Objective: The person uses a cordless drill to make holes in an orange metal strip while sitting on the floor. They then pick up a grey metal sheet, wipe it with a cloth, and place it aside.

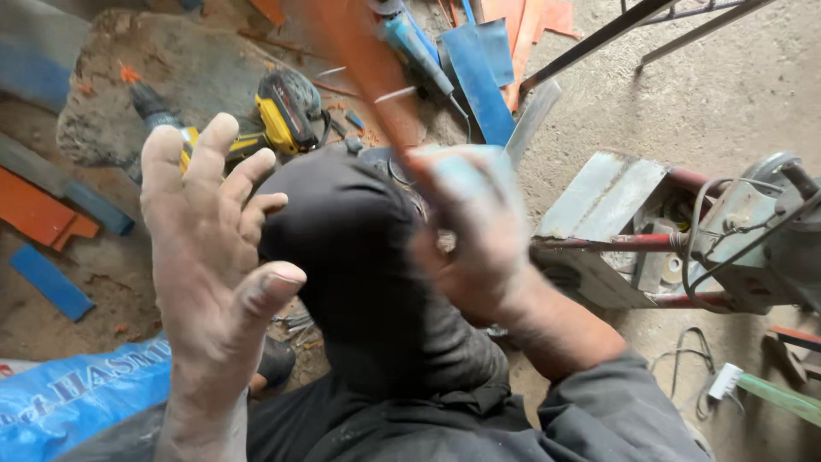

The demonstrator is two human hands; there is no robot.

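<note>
Right hand [475, 235], motion-blurred, is clenched around the lower end of a flat orange metal strip [359, 60]; the strip's long axis runs up and left from the grasp, over the raised knee in dark trousers [359, 257]. Left hand [209, 248], dusty, is spread and grasps nothing, just left of the knee. A yellow cordless drill [274, 120] lies beyond on gritty concrete floor [710, 94].
</note>
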